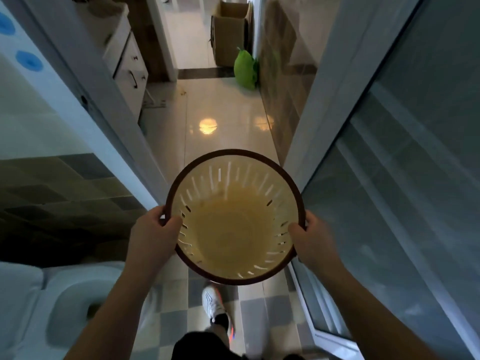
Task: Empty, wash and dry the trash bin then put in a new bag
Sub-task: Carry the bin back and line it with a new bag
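Observation:
I hold a round cream trash bin (pixel 231 224) with slotted walls and a dark brown rim, upright in front of me, mouth toward the camera. Inside it is bare, with no bag. My left hand (pixel 153 235) grips the rim on the left side, thumb inside the wall. My right hand (pixel 311 240) grips the rim on the right side the same way. A filled green trash bag (pixel 245 68) lies on the glossy floor ahead, against the right wall.
A white toilet (pixel 52 302) sits at lower left. A glass door (pixel 389 203) stands at right and a door frame (pixel 104 120) at left. Beyond are a white cabinet (pixel 127 61) and a cardboard box (pixel 230 32). My white shoe (pixel 214 302) is below the bin.

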